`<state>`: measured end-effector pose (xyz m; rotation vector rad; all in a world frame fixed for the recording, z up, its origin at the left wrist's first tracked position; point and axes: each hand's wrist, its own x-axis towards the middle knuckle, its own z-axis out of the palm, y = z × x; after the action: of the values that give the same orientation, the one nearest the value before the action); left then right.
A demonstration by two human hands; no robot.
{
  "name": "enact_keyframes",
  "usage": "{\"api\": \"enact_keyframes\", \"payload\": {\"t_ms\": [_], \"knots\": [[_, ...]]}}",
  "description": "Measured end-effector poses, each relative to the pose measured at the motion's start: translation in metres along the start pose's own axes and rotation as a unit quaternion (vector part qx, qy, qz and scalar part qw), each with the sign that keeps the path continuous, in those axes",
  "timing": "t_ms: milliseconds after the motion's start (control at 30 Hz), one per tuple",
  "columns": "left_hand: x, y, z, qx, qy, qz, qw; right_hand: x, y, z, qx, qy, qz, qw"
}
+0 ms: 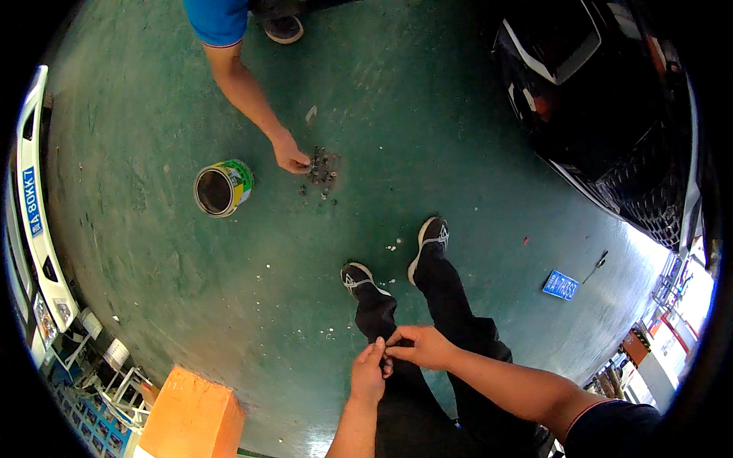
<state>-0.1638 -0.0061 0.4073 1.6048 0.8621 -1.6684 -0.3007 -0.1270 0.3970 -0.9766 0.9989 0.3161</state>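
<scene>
My left hand [369,372] and my right hand [421,348] meet in front of my legs, fingertips almost touching. Both are closed in a pinch; anything between the fingers is too small to make out. Farther off, a co-worker's hand [291,155] reaches down to a loose pile of small dark parts [324,169], which look like bolts or clips, on the green floor [427,137]. Left of that pile stands an open can [243,177] with a green and yellow label. Its inside looks dark.
A black car front [565,114] takes up the right; a white car bumper [46,206] edges the left. An orange block [191,416] stands at lower left. On the floor at right lie a blue licence plate [561,285] and a thin dark tool [595,265].
</scene>
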Motion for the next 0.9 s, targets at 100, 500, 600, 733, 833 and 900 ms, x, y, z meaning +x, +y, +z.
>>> {"api": "enact_keyframes", "payload": {"t_ms": [100,500,600,733,833,900], "knots": [[-0.008,-0.013,-0.001,-0.004,-0.020,-0.015,1.000,-0.015,0.008,0.003,0.002,0.000,0.006,1.000],[-0.022,-0.042,-0.007,0.066,-0.035,0.051,0.996,-0.045,0.014,0.007,0.051,0.019,0.086,0.995],[-0.021,-0.044,-0.010,0.083,-0.052,0.074,0.992,-0.046,0.017,0.009,0.089,0.008,0.115,0.989],[-0.021,-0.040,-0.012,0.137,-0.051,0.079,0.986,-0.048,0.009,0.009,0.103,-0.003,0.128,0.986],[-0.025,-0.037,-0.012,0.128,-0.052,0.047,0.989,-0.050,0.012,0.013,0.078,0.004,0.088,0.993],[-0.027,-0.039,-0.013,0.114,-0.054,0.030,0.992,-0.052,0.015,0.014,0.066,0.005,0.066,0.996]]}}
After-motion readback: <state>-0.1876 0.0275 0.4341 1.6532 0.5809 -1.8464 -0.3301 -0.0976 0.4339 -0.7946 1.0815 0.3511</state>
